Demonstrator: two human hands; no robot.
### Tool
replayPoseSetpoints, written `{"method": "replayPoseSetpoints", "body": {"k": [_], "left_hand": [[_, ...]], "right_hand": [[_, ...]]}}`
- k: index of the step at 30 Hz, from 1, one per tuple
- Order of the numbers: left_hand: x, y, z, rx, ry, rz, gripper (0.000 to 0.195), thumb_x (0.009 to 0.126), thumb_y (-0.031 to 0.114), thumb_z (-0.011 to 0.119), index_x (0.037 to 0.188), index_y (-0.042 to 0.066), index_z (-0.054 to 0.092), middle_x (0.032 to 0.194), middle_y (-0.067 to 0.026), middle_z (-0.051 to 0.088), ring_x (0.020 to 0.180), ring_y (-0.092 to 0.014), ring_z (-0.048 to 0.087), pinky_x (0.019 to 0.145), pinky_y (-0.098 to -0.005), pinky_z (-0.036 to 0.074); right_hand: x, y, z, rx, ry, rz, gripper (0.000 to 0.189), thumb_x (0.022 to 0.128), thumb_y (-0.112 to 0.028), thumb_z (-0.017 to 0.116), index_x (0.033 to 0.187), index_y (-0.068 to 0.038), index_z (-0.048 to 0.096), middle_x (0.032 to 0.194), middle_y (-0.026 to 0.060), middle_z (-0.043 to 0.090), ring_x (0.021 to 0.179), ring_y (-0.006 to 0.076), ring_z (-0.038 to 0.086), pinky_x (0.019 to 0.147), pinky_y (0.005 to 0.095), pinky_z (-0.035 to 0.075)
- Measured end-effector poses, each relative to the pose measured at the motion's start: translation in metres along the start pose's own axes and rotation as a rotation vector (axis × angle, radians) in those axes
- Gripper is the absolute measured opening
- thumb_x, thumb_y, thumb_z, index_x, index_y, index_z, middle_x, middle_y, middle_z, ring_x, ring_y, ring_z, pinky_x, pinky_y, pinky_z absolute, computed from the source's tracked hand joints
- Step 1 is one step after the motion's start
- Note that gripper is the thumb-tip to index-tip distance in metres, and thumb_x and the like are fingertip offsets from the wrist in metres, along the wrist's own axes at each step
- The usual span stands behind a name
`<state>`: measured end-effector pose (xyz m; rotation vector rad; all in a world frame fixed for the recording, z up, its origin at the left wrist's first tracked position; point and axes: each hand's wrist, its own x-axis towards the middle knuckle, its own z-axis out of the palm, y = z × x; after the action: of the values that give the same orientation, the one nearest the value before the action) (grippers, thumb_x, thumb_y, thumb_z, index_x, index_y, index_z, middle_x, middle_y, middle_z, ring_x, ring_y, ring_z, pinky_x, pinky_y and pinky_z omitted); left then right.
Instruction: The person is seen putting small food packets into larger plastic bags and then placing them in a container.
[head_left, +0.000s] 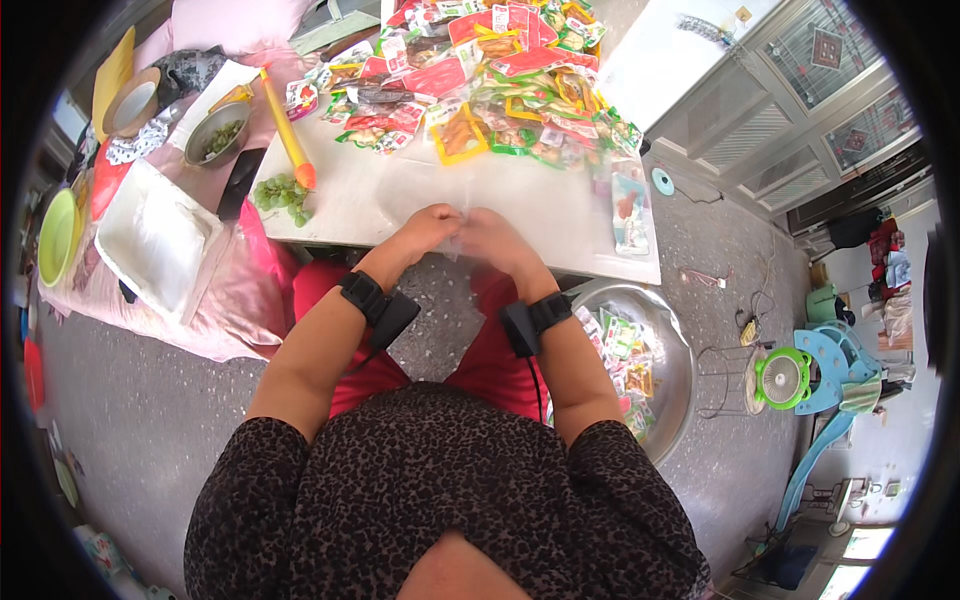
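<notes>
At the near edge of a white table, my left hand and my right hand meet with their fingertips close together. Between and beyond them shows a clear plastic film or bag, pinched by my left hand; my right hand is blurred, so its grip is unclear. A heap of small printed food packets covers the far part of the table. One yellow-edged packet lies at the heap's near side. A pale packet lies apart at the right edge.
Green grapes and a yellow tube with an orange tip lie at the table's left. A metal basin holding packets stands by my right leg. A bed on the left bears a white foam tray and a metal bowl.
</notes>
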<state>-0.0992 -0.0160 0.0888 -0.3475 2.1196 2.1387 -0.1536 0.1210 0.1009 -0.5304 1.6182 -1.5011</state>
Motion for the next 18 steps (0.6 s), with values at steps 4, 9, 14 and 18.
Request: {"method": "replayPoseSetpoints", "body": {"k": [4,9,14,18], "left_hand": [[-0.001,0.001,-0.001,-0.031,-0.089,-0.054,0.01,0.071,0.014,0.049,0.074,0.004,0.051,0.069,-0.001,0.05,0.063,-0.009,0.045,0.058,-0.02,0.036],[-0.007,0.008,-0.001,-0.072,-0.05,-0.053,0.007,0.07,0.012,0.049,0.07,0.005,0.05,0.066,-0.0003,0.048,0.061,-0.009,0.043,0.056,-0.02,0.034],[-0.002,-0.005,-0.011,-0.05,0.293,0.118,0.007,0.068,0.01,0.047,0.064,0.005,0.046,0.06,-0.0008,0.046,0.056,-0.011,0.043,0.052,-0.023,0.035],[-0.021,0.011,-0.01,0.635,0.615,0.507,0.008,0.066,0.01,0.047,0.064,0.003,0.044,0.058,-0.0095,0.046,0.054,-0.022,0.046,0.049,-0.0304,0.037]], "right_hand": [[0.01,0.018,-0.009,-0.12,-0.04,-0.21,0.015,0.075,-0.018,0.043,0.081,-0.004,0.046,0.074,0.0036,0.049,0.067,0.0122,0.048,0.058,0.0239,0.04],[0.013,0.011,0.0,0.146,0.108,-0.015,0.016,0.077,-0.021,0.041,0.079,-0.005,0.045,0.073,0.0034,0.049,0.066,0.0133,0.048,0.056,0.0251,0.041],[0.023,0.011,-0.007,-0.164,0.28,-0.033,0.019,0.075,-0.019,0.041,0.071,-0.001,0.046,0.066,0.0099,0.052,0.064,0.0187,0.051,0.056,0.0282,0.041],[0.029,0.002,0.003,-0.789,0.384,-0.238,0.018,0.072,-0.016,0.042,0.071,0.001,0.046,0.069,0.0176,0.052,0.066,0.0287,0.05,0.058,0.0326,0.04]]}}
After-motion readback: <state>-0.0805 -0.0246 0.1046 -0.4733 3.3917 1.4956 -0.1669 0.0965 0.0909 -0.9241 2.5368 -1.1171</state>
